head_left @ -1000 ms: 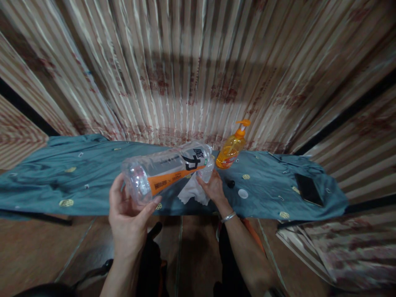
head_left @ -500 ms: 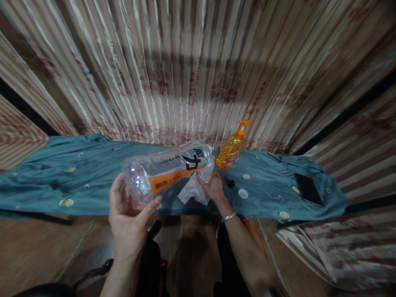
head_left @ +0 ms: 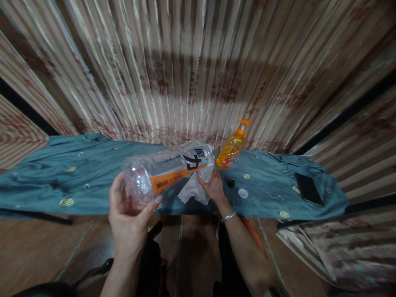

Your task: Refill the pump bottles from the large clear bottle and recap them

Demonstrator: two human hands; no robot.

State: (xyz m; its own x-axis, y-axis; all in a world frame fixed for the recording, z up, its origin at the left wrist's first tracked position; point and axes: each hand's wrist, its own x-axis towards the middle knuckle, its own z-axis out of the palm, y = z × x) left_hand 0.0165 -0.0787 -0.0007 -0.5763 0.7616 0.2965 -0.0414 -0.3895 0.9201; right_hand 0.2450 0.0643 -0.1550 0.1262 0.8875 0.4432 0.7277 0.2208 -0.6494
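Observation:
A large clear plastic bottle [head_left: 173, 167] with an orange and grey label lies tilted above the cloth-covered table. My left hand [head_left: 131, 206] is wrapped round its left end. At the bottle's right end, my right hand [head_left: 213, 185], with a silver bangle at the wrist, has its fingers closed on a white tissue [head_left: 193, 192]. Part of the tissue hangs below the bottle. Just behind and right of my right hand stands a pump bottle [head_left: 230, 150] of orange liquid. A small black object [head_left: 230, 183] and a white round disc [head_left: 243, 193] lie to its right.
The narrow table bears a teal patterned cloth [head_left: 93, 177]. A black phone [head_left: 308, 189] lies on its right part. Behind rises a striped curtain [head_left: 185, 74], with dark poles at both sides. Tiled floor shows below the front edge.
The clear bottle has turned slightly about its length, so the small print on its orange band has shifted. Both hands keep nearly the same places.

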